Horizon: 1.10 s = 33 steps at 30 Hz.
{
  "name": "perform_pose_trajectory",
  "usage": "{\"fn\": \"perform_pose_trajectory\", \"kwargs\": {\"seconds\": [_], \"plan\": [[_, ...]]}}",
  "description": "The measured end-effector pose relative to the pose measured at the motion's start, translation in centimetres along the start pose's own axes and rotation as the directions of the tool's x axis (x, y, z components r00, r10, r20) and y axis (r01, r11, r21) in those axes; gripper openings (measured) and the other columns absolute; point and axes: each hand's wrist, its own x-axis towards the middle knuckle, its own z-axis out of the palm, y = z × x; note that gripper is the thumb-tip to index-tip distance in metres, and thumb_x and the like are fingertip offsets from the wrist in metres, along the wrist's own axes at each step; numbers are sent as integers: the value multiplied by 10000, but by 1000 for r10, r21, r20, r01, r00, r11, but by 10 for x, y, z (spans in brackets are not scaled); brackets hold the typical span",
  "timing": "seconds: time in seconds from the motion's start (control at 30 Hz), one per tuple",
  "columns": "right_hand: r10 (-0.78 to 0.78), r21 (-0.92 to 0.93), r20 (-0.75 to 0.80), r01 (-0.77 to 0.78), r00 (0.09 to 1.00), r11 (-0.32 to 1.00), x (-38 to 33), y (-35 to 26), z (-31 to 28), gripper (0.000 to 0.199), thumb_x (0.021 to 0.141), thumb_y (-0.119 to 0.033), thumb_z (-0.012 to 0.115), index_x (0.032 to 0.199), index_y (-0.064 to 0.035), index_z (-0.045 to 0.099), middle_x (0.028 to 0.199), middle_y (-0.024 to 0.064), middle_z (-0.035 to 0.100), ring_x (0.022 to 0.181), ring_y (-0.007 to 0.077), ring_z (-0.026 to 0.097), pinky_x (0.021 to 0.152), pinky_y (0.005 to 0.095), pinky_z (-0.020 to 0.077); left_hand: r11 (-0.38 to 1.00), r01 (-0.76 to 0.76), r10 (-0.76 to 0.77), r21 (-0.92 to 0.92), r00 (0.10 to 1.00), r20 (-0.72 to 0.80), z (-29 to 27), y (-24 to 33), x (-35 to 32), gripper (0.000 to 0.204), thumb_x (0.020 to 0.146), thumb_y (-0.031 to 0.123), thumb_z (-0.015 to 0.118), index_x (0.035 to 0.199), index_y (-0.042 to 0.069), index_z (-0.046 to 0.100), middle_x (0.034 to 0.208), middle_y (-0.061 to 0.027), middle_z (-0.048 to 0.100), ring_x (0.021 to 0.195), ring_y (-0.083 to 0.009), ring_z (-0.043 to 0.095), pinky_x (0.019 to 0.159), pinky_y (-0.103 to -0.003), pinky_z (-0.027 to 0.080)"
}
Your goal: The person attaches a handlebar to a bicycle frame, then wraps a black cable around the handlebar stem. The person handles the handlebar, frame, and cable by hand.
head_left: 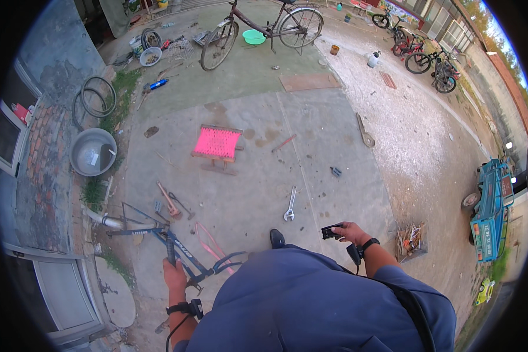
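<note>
The blue bicycle frame [176,249] stands at the person's left, its lower end hidden behind the blue jacket [311,299]; the left hand [174,274] grips its tube; the right hand [352,233] clasps a small black device [332,231]; a wrench [290,204] lies on the concrete ahead.

The left hand [173,274] grips the dark blue metal bicycle frame [179,249] lying on the concrete ground [328,146]. The right hand [351,233] holds a small black device [331,232]. A silver adjustable wrench [290,205] lies between them, farther off; a pink woven stool [217,143] stands beyond it.
</note>
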Motion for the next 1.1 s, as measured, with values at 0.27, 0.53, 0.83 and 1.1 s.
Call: {"fn": "perform_pose_trajectory", "kwargs": {"seconds": [0.27, 0.53, 0.83, 1.1], "plan": [[-12, -28, -8, 12, 1000, 1000, -2, 2, 2, 478, 904, -385, 778, 1233, -53, 674, 1083, 59, 738, 966, 181, 692, 828, 363, 547, 999, 27, -27, -21, 999, 17, 1, -6, 1, 384, 966, 288, 639, 1183, -9, 529, 1074, -273, 647, 1001, -479, 634, 858, -534, 489], [-12, -11, -14, 12, 1000, 1000, -8, 6, 5, 471, 905, -376, 780, 1229, -52, 675, 1076, 61, 739, 947, 180, 693, 819, 358, 546, 999, -23, 23, -26, 1000, -13, 4, -13, 1, 386, 983, 320, 622, 1169, -8, 540, 1030, -272, 665, 975, -479, 641, 845, -537, 490], [30, 12, -23, -29, 999, 999, -19, 32, 12, 431, 896, -358, 797, 1188, -61, 686, 1051, 56, 742, 910, 171, 697, 794, 349, 542, 985, 151, -139, -85, 981, 132, -22, 16, -4, 431, 1022, 414, 560, 1128, -3, 568, 921, -234, 674, 788, -424, 689, 678, -501, 534], [93, 6, 3, -93, 996, 996, -19, 51, 4, 429, 885, -358, 811, 1171, -65, 684, 1040, 53, 743, 907, 169, 700, 779, 345, 547, 999, 26, -24, -32, 998, 53, -12, 6, 15, 435, 1038, 414, 535, 1140, -8, 565, 945, -247, 680, 833, -438, 686, 685, -516, 531]]}}
